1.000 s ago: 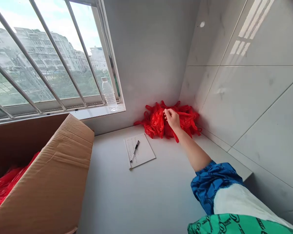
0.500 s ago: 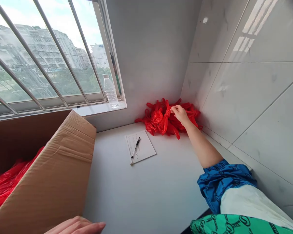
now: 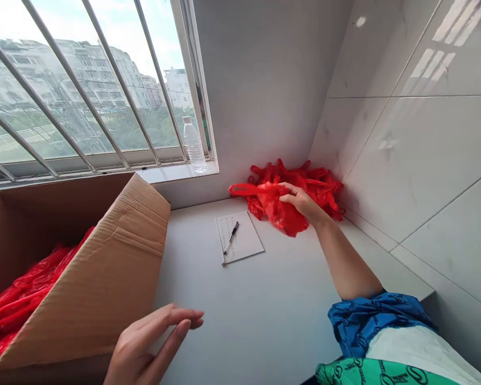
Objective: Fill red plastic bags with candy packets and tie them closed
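While right hand (image 3: 303, 205) pinches a crinkled plastic bag (image 3: 282, 214), left hand (image 3: 146, 342) curved, pressed together

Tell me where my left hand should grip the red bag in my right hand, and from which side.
Probably the loop handle, pinched lightly, coming from the left. It sticks out leftward from the red bag, away from the right hand, offering a narrow strip to close on; the bag's body looks soft and crumpled. The left hand is on that side.
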`<state>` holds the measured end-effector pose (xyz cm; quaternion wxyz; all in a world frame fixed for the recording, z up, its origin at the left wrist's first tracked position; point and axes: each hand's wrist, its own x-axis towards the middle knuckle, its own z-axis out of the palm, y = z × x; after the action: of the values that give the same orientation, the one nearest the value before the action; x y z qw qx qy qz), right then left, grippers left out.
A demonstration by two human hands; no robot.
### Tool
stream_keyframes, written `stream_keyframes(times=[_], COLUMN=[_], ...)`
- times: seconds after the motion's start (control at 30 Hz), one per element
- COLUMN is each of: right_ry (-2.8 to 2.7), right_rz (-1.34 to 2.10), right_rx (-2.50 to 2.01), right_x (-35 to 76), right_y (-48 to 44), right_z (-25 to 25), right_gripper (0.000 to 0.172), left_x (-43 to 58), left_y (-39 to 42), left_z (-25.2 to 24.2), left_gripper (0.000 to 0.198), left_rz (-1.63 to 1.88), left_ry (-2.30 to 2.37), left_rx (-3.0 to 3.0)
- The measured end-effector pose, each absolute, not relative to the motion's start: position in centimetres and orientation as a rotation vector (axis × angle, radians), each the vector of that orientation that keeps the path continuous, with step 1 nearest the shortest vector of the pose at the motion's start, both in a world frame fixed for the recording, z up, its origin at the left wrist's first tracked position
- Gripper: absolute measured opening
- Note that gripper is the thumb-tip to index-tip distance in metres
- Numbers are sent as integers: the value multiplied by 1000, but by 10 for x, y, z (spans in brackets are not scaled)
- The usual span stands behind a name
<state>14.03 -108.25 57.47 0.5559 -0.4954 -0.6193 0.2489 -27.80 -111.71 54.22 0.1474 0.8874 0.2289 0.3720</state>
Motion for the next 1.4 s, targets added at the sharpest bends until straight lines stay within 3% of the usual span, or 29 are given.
stream_keyframes(times=[0.07,0.17,0.33,0.43,0.53,0.8,1.1,1.27,1.4], right_ry=[-1700,-2072,-2214,-2053,-1928,-1949,-1790,-1806,-1766], right_rz=[783,776,197,-212,-355,160,515,358,286], right_rx=[-1171,-1191,-1178,-1200,-1206,-1280,-1428,-1349,-1385], right_x=[115,73,26,21,24,26,71,43,19], right_y=[-1095,-1103,-1107,-1114,-1124,-1129,-1134,-1136,-1133], right_z=[572,557,510,484,465,444,472,476,473], right_gripper=[37,39,44,37,21,15,12,30,18], left_x=[-257,-221,-195,-199,-201,-191,-230,-205,-185], left_y=[-1115,-1106,-1082,-1076,-1080,-1080,-1055,-1077,-1080], left_z=[546,542,505,487,482,479,482,492,494], left_gripper=[18,22,38,28,18,35,31,32,15], left_rz=[1116,1165,881,796,806,788,971,970,867], left_ry=[661,710,965,1122,1125,935,1250,1121,1005], left_rx=[2535,2568,2691,2581,2370,2121,2128,2539,2714])
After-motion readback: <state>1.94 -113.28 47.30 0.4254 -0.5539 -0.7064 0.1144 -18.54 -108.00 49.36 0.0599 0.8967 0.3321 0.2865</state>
